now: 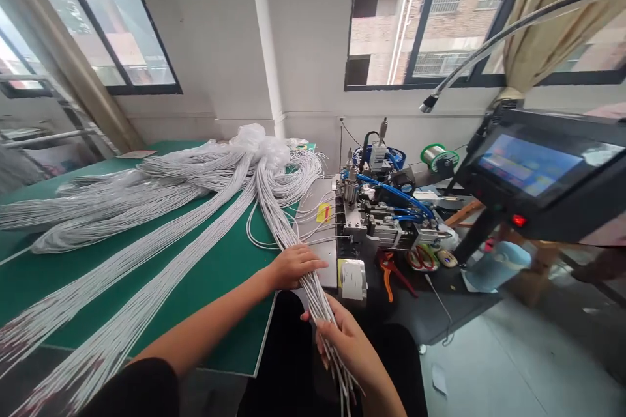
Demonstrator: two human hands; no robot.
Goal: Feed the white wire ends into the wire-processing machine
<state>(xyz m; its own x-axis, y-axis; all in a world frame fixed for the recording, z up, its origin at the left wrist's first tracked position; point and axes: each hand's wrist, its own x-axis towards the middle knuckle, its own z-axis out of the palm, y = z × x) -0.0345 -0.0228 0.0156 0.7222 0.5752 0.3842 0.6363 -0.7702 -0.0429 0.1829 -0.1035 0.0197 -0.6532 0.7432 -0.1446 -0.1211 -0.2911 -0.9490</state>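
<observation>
A bundle of thin white cables (278,218) runs from the plastic-wrapped coils toward my lap. My left hand (296,266) lies across the bundle from the left, its fingers closed over the top. Closer to my body, my right hand (345,335) is wrapped round the same bundle from the right, thumb on top. The loose cable ends (345,388) fan out below it. More white cables (195,186) lie in long bundles on the green table mat (235,280), gathered under clear plastic (259,143).
Right of the bundle stands a machine (386,189) with blue tubes. Red-orange cutters (391,273), a tape roll (352,280) and scissors (423,258) lie in front of it. A screen (533,163) and a bent lamp arm (482,49) hang at the right.
</observation>
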